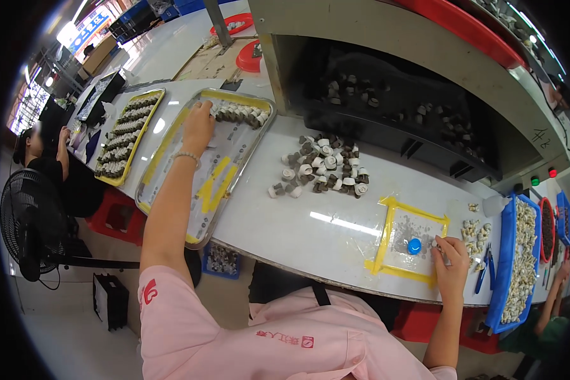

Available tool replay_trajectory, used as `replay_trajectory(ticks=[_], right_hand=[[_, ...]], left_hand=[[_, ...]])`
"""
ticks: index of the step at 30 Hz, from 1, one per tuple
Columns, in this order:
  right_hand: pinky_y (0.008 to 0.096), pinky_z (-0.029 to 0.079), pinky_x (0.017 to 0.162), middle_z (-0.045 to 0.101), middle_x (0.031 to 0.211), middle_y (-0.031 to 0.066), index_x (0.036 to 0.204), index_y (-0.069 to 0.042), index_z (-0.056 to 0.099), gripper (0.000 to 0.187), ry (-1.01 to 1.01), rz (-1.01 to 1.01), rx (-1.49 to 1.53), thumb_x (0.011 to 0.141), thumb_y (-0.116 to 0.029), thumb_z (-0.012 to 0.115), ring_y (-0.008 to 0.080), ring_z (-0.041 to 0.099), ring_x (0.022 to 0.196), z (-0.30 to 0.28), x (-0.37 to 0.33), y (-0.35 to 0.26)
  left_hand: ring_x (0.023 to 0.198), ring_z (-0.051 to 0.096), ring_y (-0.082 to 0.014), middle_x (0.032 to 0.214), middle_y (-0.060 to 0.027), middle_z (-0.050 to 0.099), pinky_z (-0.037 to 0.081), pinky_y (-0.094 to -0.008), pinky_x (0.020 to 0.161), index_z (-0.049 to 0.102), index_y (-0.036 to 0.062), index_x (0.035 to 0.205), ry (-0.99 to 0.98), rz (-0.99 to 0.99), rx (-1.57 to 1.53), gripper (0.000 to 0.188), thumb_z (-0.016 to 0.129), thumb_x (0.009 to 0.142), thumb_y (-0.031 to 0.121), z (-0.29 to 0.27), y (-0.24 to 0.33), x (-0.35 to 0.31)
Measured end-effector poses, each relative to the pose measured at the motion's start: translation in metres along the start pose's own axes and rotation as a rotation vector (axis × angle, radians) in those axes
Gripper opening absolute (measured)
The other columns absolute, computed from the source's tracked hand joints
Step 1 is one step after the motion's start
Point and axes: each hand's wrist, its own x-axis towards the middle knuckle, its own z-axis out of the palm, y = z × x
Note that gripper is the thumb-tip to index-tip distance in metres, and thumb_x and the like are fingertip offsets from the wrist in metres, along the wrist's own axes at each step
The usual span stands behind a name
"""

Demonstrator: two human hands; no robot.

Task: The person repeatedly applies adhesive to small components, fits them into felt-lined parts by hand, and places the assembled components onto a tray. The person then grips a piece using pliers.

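Observation:
My left hand [198,123], wearing a beaded bracelet, reaches over a metal tray [216,218] with yellow tape strips. Its fingers are closed at the left end of a row of small white-and-dark-grey pieces [242,114]; whatever they grip is hidden. Over on the right, my right hand [451,256] pinches a small pale piece [437,243] at the edge of a yellow-taped square [379,247]. A round blue cap [414,246] sits inside that square, just left of the fingertips, among grey smudges. Between the hands lies a loose pile of white-and-dark pieces [326,163].
A dark-mouthed machine [386,95] with similar pieces inside stands behind the pile. Right of my right hand are cream pieces [472,235], blue-handled pliers [482,275] and a blue bin [503,294]. A filled yellow tray [130,136] and black fan [31,221] are left. Other people sit nearby.

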Motion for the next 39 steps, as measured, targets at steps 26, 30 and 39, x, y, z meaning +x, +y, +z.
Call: replay_trajectory(ticks=[26,30,39], right_hand=[[0.0330,0.048,0.067,0.060,0.086,0.0125,0.094,0.003,0.066,0.023,-0.023,0.115,-0.018,0.072,-0.002,0.070,0.0253,0.060,0.075,-0.004,0.010,-0.002],[0.0332,0.048,0.066,0.061,0.085,0.0122,0.093,0.003,0.067,0.023,0.005,0.057,-0.028,0.071,-0.001,0.070,0.0256,0.060,0.074,-0.004,0.012,-0.004],[0.0319,0.048,0.066,0.060,0.083,0.0106,0.095,0.001,0.067,0.025,-0.009,0.013,0.112,0.070,0.001,0.067,0.0245,0.059,0.074,-0.005,0.017,-0.017]], left_hand=[[0.084,0.060,-0.0168,0.101,-0.0102,0.060,0.050,-0.0288,0.071,0.055,0.0008,0.107,-0.412,-0.028,-0.639,0.034,0.068,0.075,0.000,-0.063,0.158,-0.154],[0.094,0.059,-0.0210,0.110,-0.0159,0.057,0.050,-0.0318,0.085,0.048,0.0034,0.121,-0.604,-0.453,-1.753,0.039,0.056,0.084,-0.004,-0.075,0.181,-0.169],[0.095,0.064,-0.0242,0.115,-0.0205,0.054,0.057,-0.0307,0.083,0.044,0.0012,0.127,-0.974,-0.956,-2.619,0.032,0.046,0.095,0.004,-0.065,0.227,-0.193]])
